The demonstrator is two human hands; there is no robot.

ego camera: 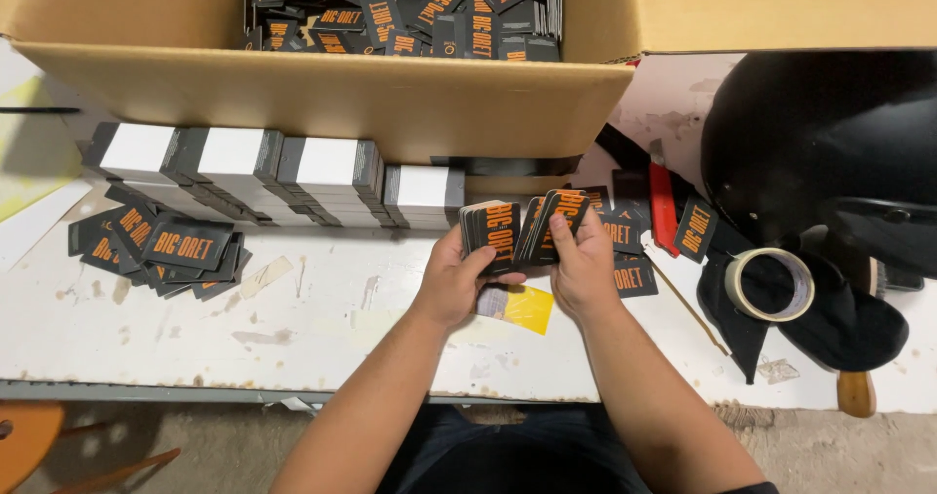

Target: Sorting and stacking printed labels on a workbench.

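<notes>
Over the middle of a worn white table [322, 318], my left hand [452, 284] grips a thick stack of dark cards with orange lettering [491, 234]. Right beside it, my right hand [584, 267] holds a second, fanned stack of the same cards [552, 223], thumb pressed on its top card. The two stacks almost touch. More loose cards [636, 277] lie under and to the right of my right hand. A yellow slip [522, 307] lies on the table below my hands.
An open cardboard box [322, 103] full of the same cards stands at the back. Banded card stacks [278, 177] line its front. A loose card pile [161, 245] lies left. At right are a tape roll [771, 284], a red tool [664, 206], a black helmet [820, 133] and dark cloth.
</notes>
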